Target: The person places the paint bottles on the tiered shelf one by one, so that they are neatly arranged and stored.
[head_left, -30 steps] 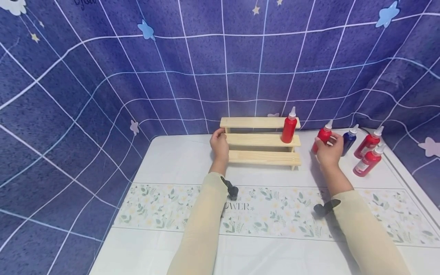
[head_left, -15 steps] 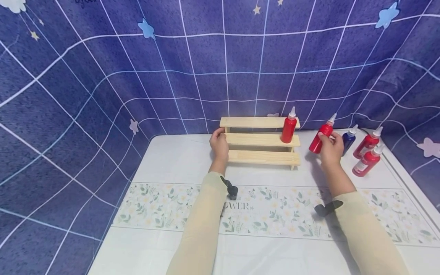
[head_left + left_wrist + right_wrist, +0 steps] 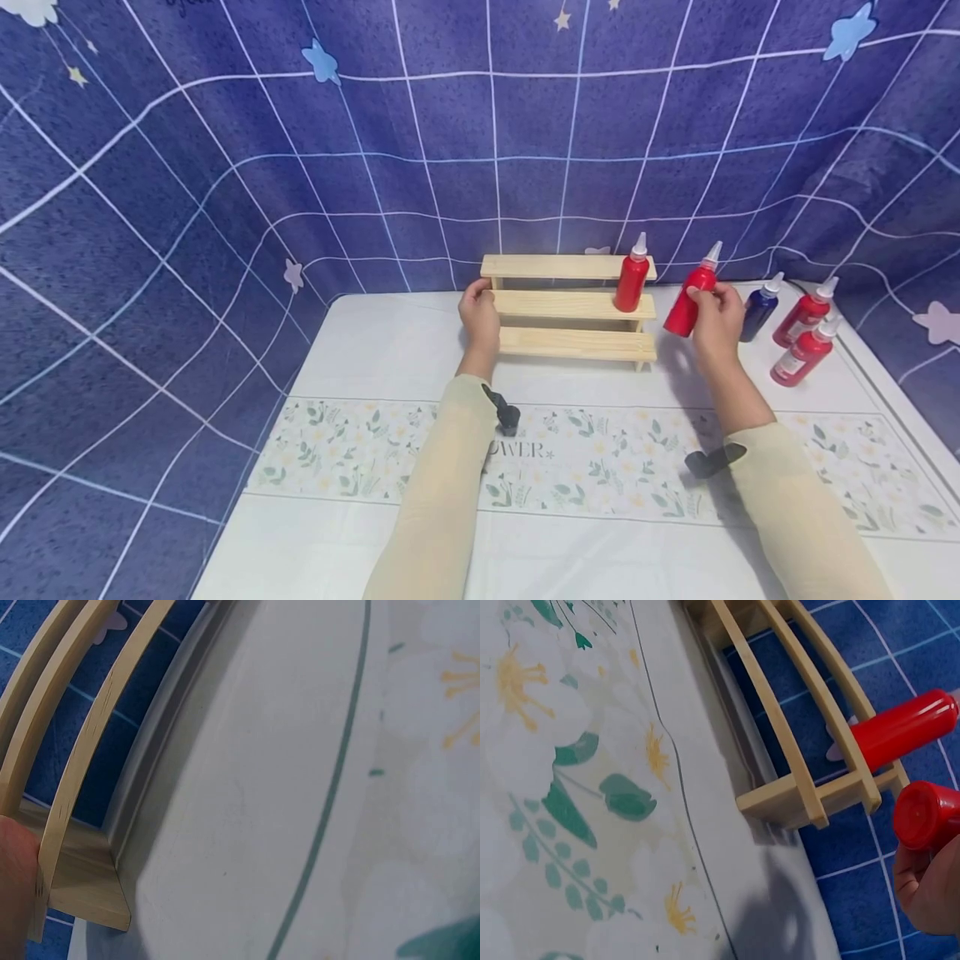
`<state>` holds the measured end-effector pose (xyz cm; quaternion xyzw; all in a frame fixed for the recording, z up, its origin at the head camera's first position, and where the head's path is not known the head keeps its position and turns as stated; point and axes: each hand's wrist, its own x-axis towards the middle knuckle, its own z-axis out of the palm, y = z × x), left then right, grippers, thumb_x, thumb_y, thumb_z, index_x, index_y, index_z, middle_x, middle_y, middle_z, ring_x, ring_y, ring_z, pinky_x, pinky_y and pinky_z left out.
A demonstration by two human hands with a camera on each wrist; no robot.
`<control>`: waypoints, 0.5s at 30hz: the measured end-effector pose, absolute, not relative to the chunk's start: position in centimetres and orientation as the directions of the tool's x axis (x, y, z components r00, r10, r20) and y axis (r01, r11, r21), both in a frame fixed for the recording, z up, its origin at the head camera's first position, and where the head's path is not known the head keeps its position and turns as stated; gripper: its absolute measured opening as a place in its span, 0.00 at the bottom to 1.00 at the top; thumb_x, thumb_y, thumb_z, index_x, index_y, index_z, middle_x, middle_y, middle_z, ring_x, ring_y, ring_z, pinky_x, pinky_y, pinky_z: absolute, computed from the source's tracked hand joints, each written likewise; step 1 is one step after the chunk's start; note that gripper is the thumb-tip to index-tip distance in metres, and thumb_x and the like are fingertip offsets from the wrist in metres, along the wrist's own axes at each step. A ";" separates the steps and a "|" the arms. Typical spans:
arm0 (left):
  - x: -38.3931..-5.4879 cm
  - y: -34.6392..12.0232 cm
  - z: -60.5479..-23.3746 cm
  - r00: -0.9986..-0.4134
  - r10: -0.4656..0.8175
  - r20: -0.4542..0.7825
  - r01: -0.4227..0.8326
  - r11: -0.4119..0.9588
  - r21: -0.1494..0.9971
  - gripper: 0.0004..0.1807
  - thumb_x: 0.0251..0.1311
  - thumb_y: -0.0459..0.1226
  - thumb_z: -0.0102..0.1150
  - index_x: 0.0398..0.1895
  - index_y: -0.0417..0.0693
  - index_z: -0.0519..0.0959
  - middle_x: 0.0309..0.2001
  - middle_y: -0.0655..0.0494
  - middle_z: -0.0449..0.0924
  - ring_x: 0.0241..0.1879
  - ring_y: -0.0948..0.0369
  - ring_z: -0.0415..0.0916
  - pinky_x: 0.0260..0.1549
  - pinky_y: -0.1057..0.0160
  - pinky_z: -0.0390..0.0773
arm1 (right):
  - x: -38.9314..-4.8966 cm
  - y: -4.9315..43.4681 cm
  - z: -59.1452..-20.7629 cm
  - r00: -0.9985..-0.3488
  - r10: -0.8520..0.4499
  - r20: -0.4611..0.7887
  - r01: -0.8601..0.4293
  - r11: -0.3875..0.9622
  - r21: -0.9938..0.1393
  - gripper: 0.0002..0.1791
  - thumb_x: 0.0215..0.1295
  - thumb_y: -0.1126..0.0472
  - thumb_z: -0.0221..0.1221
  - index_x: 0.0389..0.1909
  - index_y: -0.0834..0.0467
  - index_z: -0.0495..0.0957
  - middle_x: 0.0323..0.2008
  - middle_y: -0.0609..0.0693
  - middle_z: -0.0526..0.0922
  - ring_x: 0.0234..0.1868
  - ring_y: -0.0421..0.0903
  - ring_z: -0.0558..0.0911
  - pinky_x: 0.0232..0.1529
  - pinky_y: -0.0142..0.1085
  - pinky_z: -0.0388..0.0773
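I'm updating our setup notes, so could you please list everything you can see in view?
Three-tier shelf: one, pale wood, on the table
Held bottle: one, red with white nozzle, tilted in the right hand
Shelf bottle: one, red with white nozzle, middle tier, right end
Dark bottle: one, blue with white nozzle, right of the held one
Far-right bottles: two, red with white nozzles, on the table
Table: one, white, with a floral band
Backdrop cloth: blue, grid and stars, behind and beside the table
Wrist devices: two, black, one per wrist
Sleeves: two, cream, on the arms
Left hand: one, gripping the shelf's left end
Right hand: one, holding a bottle
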<state>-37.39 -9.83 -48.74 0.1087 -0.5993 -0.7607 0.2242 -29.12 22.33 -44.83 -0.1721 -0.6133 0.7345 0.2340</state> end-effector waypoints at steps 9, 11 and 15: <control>-37.6 -9.9 -48.9 -0.879 -0.465 0.108 0.213 -0.180 0.960 0.16 0.66 0.24 0.50 0.51 0.33 0.83 0.53 0.41 0.84 0.51 0.59 0.77 0.55 0.64 0.78 | -28.6 20.9 -44.2 -0.856 0.468 0.221 -0.236 0.026 -0.971 0.12 0.69 0.68 0.58 0.41 0.46 0.71 0.30 0.32 0.81 0.35 0.30 0.79 0.37 0.19 0.78; -37.6 -9.9 -49.0 -0.878 -0.465 0.112 0.217 -0.179 0.960 0.16 0.66 0.24 0.50 0.51 0.33 0.83 0.53 0.40 0.84 0.52 0.59 0.78 0.55 0.64 0.78 | -28.4 20.5 -44.1 -0.853 0.442 0.276 -0.281 0.056 -0.958 0.13 0.68 0.69 0.59 0.42 0.46 0.72 0.29 0.32 0.80 0.34 0.30 0.78 0.38 0.19 0.77; -37.6 -10.0 -49.0 -0.880 -0.462 0.110 0.211 -0.173 0.962 0.16 0.67 0.24 0.50 0.52 0.34 0.83 0.53 0.42 0.85 0.51 0.60 0.78 0.55 0.65 0.78 | -28.0 19.9 -44.0 -0.848 0.400 0.347 -0.321 0.132 -0.938 0.15 0.66 0.69 0.62 0.44 0.47 0.73 0.29 0.30 0.78 0.35 0.32 0.75 0.38 0.20 0.75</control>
